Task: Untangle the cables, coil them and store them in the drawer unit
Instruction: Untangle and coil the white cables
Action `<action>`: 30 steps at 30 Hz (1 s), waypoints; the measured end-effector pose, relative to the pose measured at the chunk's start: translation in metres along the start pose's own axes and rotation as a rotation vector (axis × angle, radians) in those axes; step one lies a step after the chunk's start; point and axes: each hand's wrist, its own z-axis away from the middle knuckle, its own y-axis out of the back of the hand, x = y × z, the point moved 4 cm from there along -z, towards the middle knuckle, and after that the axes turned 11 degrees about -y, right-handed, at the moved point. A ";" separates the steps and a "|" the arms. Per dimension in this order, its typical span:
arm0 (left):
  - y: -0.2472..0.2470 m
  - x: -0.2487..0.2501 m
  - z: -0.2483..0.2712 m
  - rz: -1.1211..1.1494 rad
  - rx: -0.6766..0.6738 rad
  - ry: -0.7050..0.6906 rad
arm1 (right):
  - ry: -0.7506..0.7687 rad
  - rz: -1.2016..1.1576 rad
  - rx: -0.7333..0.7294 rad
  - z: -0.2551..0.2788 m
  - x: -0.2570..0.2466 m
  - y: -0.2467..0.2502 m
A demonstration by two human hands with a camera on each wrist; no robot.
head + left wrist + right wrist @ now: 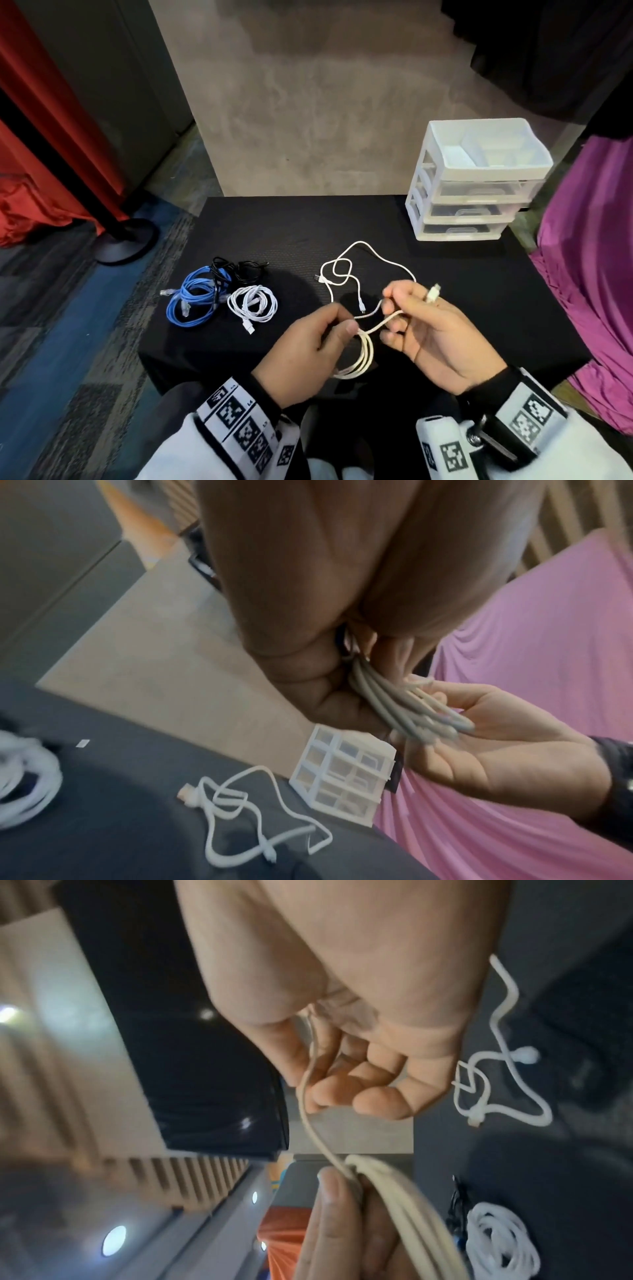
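A cream cable is partly wound into a small coil (pixel 359 359) that hangs above the black table (pixel 462 308). My left hand (pixel 347 325) pinches the top of this coil (pixel 394 710) between thumb and fingers. My right hand (pixel 394 305) holds the same cable's free end (pixel 308 1110) in curled fingers. Its plug (pixel 433 293) sticks up past them. A thin white cable (pixel 359 270) lies loose and looped on the table beyond both hands. The white drawer unit (pixel 476 181) stands at the back right with its drawers closed.
At the table's left lie a coiled white cable (pixel 253 303), a blue cable bundle (pixel 191 298) and a black cable (pixel 236 269). Purple cloth (pixel 589 274) hangs along the right edge. A black stand base (pixel 126 243) sits on the floor to the left.
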 end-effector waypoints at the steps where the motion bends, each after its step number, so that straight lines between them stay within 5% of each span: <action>1: 0.001 -0.003 0.002 0.051 0.060 0.043 | 0.030 0.040 0.018 0.001 -0.002 0.003; 7: 0.009 -0.013 -0.001 0.327 0.331 0.264 | 0.340 0.799 0.218 0.007 0.004 0.014; 15: 0.004 -0.011 -0.002 0.384 0.382 0.299 | 0.476 0.976 0.348 0.002 0.017 -0.010; 22: 0.005 -0.008 -0.001 0.230 0.498 0.107 | 0.058 0.170 0.012 0.002 0.036 -0.034; 26: -0.005 0.003 -0.001 0.448 0.412 0.056 | -0.095 0.209 0.073 -0.004 0.036 -0.026; 30: -0.001 0.005 -0.001 0.417 0.372 -0.042 | -0.158 0.198 0.068 -0.005 0.024 -0.022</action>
